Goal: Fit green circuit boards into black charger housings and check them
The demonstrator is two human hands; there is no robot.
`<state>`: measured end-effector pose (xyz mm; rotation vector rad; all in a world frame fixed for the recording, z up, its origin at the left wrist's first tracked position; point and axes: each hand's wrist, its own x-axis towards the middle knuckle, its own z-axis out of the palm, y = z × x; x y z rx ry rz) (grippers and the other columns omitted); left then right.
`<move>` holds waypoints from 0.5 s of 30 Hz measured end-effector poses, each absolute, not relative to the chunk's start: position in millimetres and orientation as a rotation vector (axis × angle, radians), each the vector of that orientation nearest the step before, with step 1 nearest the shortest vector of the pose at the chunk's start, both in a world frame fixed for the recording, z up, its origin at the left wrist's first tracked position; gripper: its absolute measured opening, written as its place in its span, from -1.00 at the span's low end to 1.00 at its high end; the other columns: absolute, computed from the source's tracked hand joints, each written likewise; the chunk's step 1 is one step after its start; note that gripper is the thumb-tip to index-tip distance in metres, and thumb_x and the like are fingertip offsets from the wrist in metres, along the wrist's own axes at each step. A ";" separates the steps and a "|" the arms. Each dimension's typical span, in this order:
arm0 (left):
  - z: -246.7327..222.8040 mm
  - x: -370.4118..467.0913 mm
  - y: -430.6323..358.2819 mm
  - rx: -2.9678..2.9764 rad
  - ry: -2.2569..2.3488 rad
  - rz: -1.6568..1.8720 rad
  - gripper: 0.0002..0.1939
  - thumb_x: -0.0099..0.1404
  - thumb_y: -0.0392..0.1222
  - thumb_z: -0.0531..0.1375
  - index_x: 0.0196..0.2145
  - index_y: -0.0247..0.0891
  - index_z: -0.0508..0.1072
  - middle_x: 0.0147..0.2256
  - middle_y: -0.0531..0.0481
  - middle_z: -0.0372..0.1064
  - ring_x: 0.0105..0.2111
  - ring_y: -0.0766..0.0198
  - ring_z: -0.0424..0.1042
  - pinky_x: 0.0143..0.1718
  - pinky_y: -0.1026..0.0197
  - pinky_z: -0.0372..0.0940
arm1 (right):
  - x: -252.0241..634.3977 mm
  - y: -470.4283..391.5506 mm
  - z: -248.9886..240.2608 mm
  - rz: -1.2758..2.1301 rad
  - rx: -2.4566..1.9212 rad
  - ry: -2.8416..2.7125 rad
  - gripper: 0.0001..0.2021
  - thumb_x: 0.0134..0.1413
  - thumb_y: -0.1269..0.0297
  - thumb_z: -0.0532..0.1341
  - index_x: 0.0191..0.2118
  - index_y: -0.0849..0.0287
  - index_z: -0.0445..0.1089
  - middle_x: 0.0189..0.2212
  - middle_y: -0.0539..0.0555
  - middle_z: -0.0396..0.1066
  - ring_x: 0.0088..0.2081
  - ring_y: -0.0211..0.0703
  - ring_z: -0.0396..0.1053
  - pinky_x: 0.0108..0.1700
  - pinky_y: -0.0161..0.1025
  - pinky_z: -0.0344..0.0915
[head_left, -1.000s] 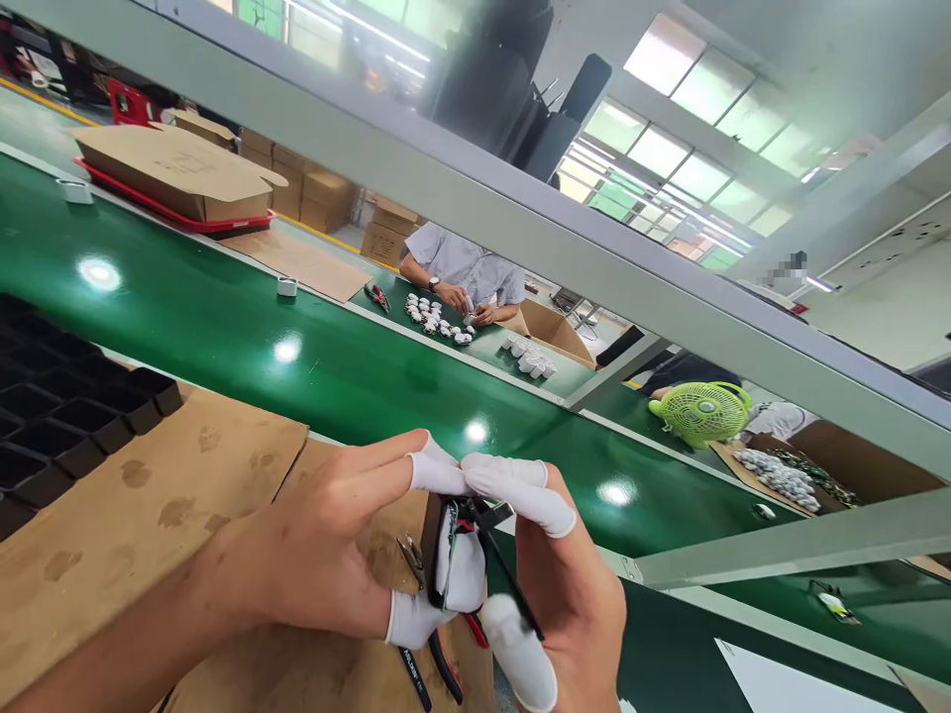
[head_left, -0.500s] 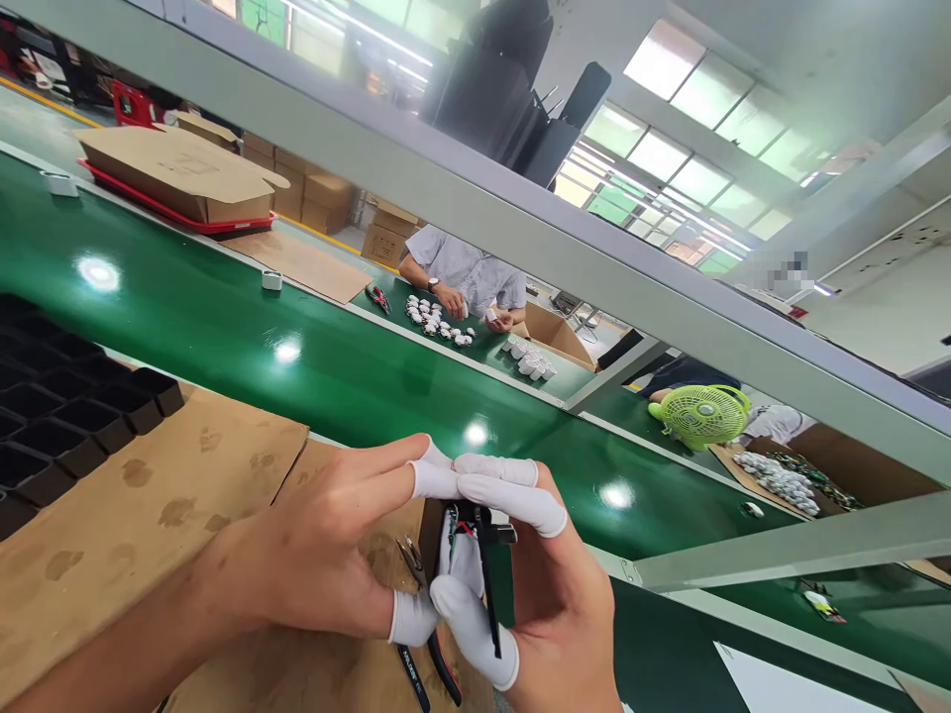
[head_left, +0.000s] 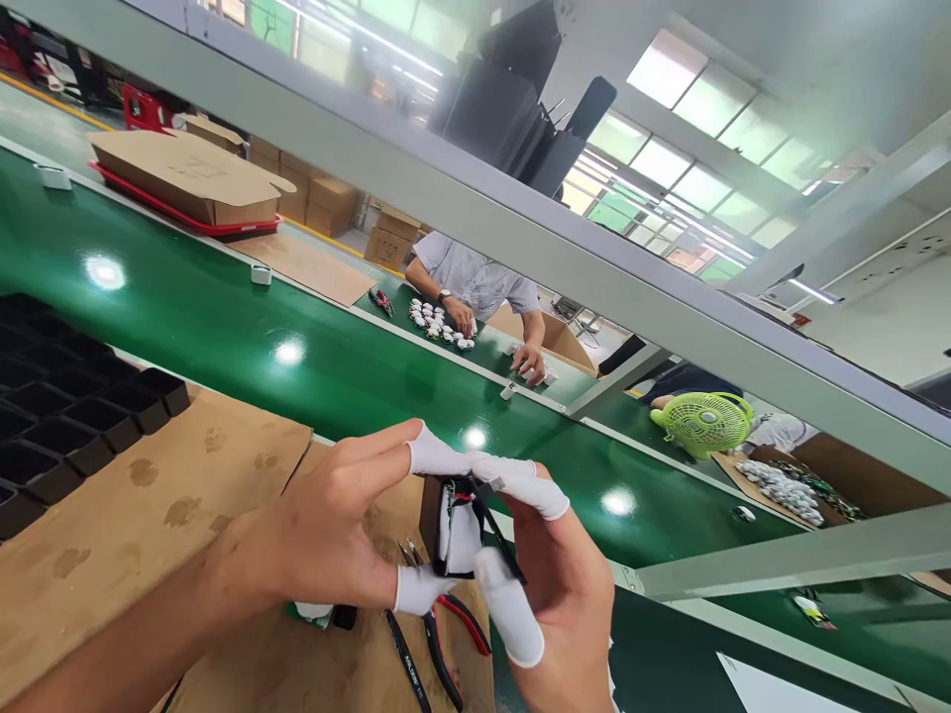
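My left hand (head_left: 327,535), in white finger cots, grips a small black open box (head_left: 429,520) between fingers and thumb. Inside it are a white part (head_left: 464,540) and thin coloured wires. My right hand (head_left: 565,564), also in finger cots, holds a flat black panel (head_left: 499,530) tilted at the box's right side. A small metal piece (head_left: 488,484) shows near the panel's top. Below the hands, red-and-black pliers (head_left: 444,654) and black tweezers (head_left: 405,662) lie on the cardboard (head_left: 245,594). A white-and-green piece (head_left: 315,614) is partly hidden under my left hand.
Black trays (head_left: 81,416) stand at the left. Beyond runs a green conveyor belt (head_left: 357,386) carrying small white housings (head_left: 260,274). A co-worker (head_left: 475,287) handles white parts across it. A grey beam (head_left: 475,198) crosses overhead; a green fan (head_left: 702,423) stands right.
The black panel has tilted, its lower end swinging right, and my right thumb has moved down and right, exposing the box's interior. Across the belt, the co-worker's hand has reached down to white parts.
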<state>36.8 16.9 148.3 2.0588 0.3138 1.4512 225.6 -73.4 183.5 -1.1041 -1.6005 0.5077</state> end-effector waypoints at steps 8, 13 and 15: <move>151.0 34.2 17.8 2.083 0.360 1.433 -0.52 0.26 -0.23 0.47 0.12 -0.24 0.57 -0.21 -0.05 0.57 -0.22 0.11 0.60 -0.20 0.13 0.54 | 225.0 -72.1 182.3 0.557 -1.136 -1.609 -0.41 0.19 0.42 0.49 0.28 -0.23 0.54 0.11 -0.02 0.54 0.14 -0.13 0.53 0.21 -0.25 0.55; 146.9 38.1 14.2 2.101 0.496 1.450 -0.43 0.17 -0.28 0.47 0.15 -0.17 0.58 -0.09 -0.07 0.68 -0.13 0.07 0.68 -0.06 0.11 0.61 | 227.3 -68.4 174.7 0.472 -1.157 -1.604 -0.44 0.21 0.36 0.52 0.27 -0.19 0.54 0.15 0.03 0.55 0.15 -0.07 0.56 0.21 -0.16 0.57; 140.4 39.7 14.7 2.064 0.592 1.520 -0.41 0.17 -0.29 0.42 0.18 -0.15 0.58 -0.05 -0.06 0.69 -0.07 0.05 0.70 0.01 0.09 0.62 | 225.8 -66.4 165.4 0.305 -1.142 -1.540 -0.54 0.22 0.34 0.55 0.19 -0.13 0.57 0.09 0.05 0.56 0.10 -0.04 0.59 0.17 -0.10 0.58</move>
